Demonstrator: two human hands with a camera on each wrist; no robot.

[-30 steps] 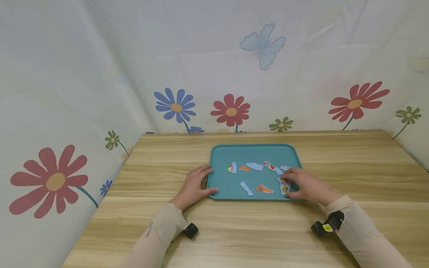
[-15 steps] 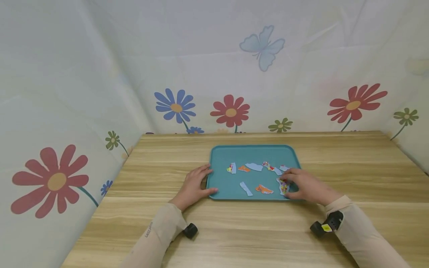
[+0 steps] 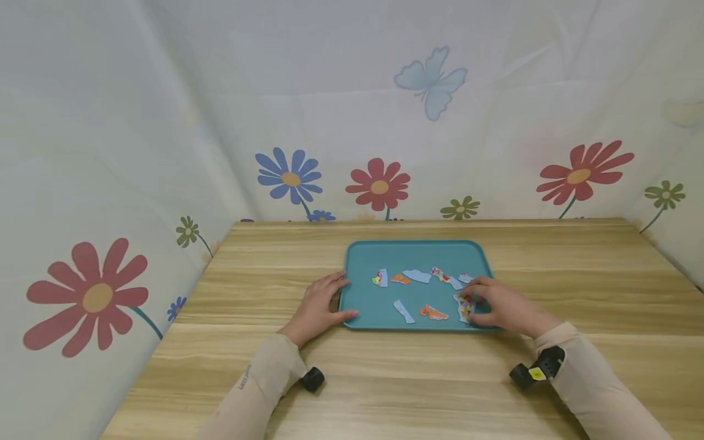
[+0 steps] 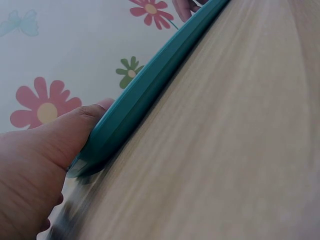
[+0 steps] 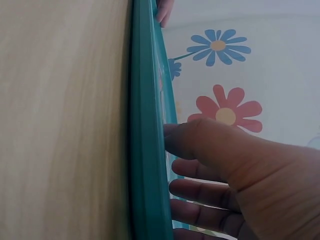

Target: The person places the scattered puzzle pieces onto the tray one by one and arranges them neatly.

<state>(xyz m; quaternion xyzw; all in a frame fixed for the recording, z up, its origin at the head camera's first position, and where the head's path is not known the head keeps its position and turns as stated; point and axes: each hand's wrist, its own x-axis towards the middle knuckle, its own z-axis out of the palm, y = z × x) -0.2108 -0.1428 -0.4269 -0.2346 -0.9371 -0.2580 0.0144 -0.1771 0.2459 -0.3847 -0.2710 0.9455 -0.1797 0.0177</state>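
Observation:
A teal tray (image 3: 407, 250) lies on the table with several torn paper scraps spread over it. My left hand (image 3: 316, 307) rests against its left edge; in the left wrist view the thumb (image 4: 75, 125) lies over the rim at the near corner. Over the tray's right side, my right hand (image 3: 506, 307) touches a multicoloured scrap (image 3: 465, 307), fingertips at its far end and thumb near its lower end. This hand partly hides the scrap. Close by lie an orange scrap (image 3: 434, 313) and a red-patterned scrap (image 3: 442, 275).
Toward the tray's left are a pale blue strip (image 3: 404, 311), a small orange scrap (image 3: 401, 278), a blue scrap (image 3: 417, 276) and a colourful scrap (image 3: 380, 278). The wooden table (image 3: 407, 379) ends at a flower-printed white backdrop (image 3: 330, 110).
Both hands and the paper scraps keep their places on the tray. Only the head view has shifted slightly, with the scene a little lower in the picture.

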